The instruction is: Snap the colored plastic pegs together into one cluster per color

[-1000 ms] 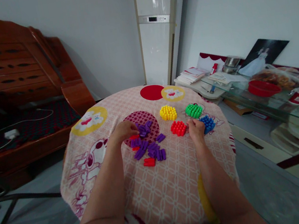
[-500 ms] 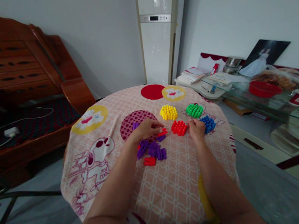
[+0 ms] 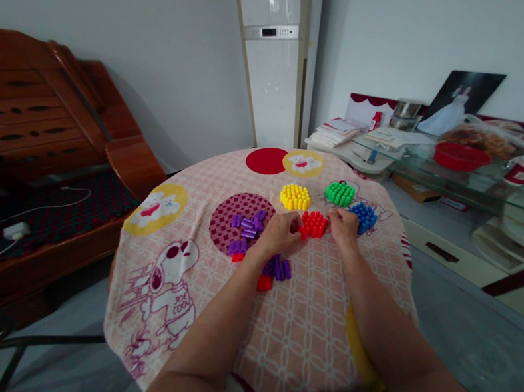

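Note:
My left hand (image 3: 283, 233) is closed at the left edge of a cluster of small red plastic pieces (image 3: 315, 223) standing upright on the table. A bit of red shows at its fingertips. On the other side of that cluster, my right hand (image 3: 343, 225) has its fingers pinched together; what they hold, if anything, is hidden. Beside it stands a blue cluster (image 3: 364, 217), with a green cluster (image 3: 340, 193) behind. A yellow cluster (image 3: 295, 197) stands behind the red one. Purple pieces (image 3: 248, 225) lie loose around my left forearm, with a red piece (image 3: 264, 283) among them.
A patterned cloth (image 3: 307, 336) covers the round table. To the left is a wooden bench (image 3: 21, 123) with a white charger (image 3: 17, 231). Along the right wall, a glass-topped cabinet (image 3: 447, 183) bears papers, a red bowl (image 3: 460, 155) and bags. A tall white appliance (image 3: 276, 85) stands behind.
My left hand has moved right, from the loose pieces to the red cluster, uncovering purple pieces behind it. My right hand stays beside the red cluster.

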`<act>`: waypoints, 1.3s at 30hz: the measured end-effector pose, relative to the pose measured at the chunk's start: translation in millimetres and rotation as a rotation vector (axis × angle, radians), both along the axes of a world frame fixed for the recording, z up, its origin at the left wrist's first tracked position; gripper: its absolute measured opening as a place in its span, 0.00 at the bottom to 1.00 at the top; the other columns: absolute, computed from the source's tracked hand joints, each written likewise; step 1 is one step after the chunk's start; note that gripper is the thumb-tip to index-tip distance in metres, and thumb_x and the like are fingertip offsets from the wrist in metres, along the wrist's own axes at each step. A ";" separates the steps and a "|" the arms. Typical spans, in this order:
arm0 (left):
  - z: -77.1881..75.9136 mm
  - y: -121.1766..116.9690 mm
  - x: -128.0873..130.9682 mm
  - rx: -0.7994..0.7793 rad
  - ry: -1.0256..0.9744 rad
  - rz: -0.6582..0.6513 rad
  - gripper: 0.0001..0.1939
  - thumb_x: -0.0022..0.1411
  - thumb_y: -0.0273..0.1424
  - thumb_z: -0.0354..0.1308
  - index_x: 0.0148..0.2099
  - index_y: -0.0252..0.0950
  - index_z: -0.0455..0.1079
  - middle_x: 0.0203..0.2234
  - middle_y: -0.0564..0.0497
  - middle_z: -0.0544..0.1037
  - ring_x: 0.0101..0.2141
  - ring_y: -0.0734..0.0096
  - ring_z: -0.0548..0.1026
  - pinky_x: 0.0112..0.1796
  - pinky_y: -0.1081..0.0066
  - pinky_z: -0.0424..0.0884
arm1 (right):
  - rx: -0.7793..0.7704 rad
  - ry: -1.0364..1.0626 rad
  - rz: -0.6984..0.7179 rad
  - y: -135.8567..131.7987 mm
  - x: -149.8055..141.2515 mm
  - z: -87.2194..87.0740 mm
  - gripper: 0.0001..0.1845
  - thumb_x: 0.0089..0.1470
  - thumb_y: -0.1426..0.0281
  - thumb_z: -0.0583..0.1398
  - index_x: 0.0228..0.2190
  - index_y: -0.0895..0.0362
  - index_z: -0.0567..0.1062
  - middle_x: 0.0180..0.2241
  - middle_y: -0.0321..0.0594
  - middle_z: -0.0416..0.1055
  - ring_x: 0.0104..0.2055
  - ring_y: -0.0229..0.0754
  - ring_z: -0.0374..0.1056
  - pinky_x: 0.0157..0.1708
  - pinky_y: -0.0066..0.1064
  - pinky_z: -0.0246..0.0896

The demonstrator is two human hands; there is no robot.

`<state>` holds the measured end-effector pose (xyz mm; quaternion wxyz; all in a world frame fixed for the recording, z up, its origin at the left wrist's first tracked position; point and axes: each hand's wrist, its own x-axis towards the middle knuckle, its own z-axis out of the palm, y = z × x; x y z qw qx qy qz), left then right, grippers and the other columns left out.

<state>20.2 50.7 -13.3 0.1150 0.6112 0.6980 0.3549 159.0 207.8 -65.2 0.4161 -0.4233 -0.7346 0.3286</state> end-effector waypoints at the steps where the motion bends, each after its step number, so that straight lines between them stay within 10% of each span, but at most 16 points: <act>1: -2.3 1.1 1.3 -0.001 -0.004 0.013 0.05 0.50 0.25 0.57 0.33 0.33 0.70 0.24 0.54 0.75 0.26 0.75 0.70 0.29 0.76 0.64 | 0.001 -0.001 -0.001 -0.3 0.1 0.5 0.19 0.53 0.60 0.53 0.22 0.57 0.76 0.18 0.39 0.70 0.26 0.43 0.65 0.27 0.31 0.55; 22: -3.2 5.5 1.4 0.056 -0.042 0.133 0.10 0.49 0.20 0.56 0.36 0.34 0.67 0.28 0.53 0.75 0.29 0.74 0.73 0.33 0.75 0.69 | 0.045 -0.018 -0.020 -3.0 0.6 4.0 0.18 0.52 0.60 0.53 0.18 0.57 0.73 0.16 0.37 0.67 0.23 0.41 0.60 0.27 0.31 0.53; 31: 64.4 -67.5 -57.0 -0.177 0.037 0.237 0.08 0.51 0.28 0.57 0.33 0.34 0.77 0.23 0.53 0.77 0.25 0.73 0.72 0.29 0.75 0.63 | 0.006 0.004 0.006 -1.1 0.2 0.0 0.18 0.53 0.61 0.53 0.21 0.57 0.75 0.16 0.37 0.67 0.23 0.41 0.63 0.26 0.30 0.54; 39: 38.8 -101.6 -61.9 -0.485 0.359 0.280 0.05 0.46 0.23 0.57 0.26 0.37 0.73 0.22 0.52 0.77 0.27 0.69 0.72 0.29 0.73 0.59 | 0.022 -0.016 -0.005 -1.0 -0.1 2.6 0.18 0.54 0.62 0.54 0.20 0.57 0.76 0.16 0.38 0.68 0.24 0.42 0.63 0.27 0.30 0.55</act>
